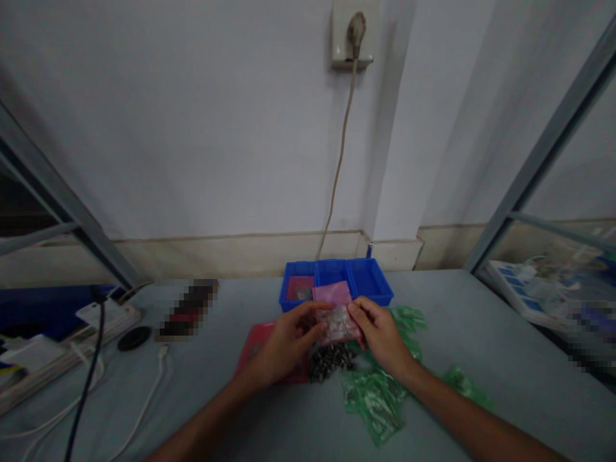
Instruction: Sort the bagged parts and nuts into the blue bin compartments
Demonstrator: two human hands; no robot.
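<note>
Where both hands (283, 346) (382, 337) meet, a pink bag (339, 324) hangs.

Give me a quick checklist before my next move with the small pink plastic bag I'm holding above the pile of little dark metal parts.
1. Grip on the small pink plastic bag: ok, left hand and right hand each pinch a side.
2. Bag close to the pile of little dark metal parts: ok, just above it.
3. Bag mouth open: cannot tell, blurred.
4. Pile gathered on the grey table: ok, one tight heap.
5. Pile free of the crinkled green plastic bags: not ok, they crowd its right side.
</note>
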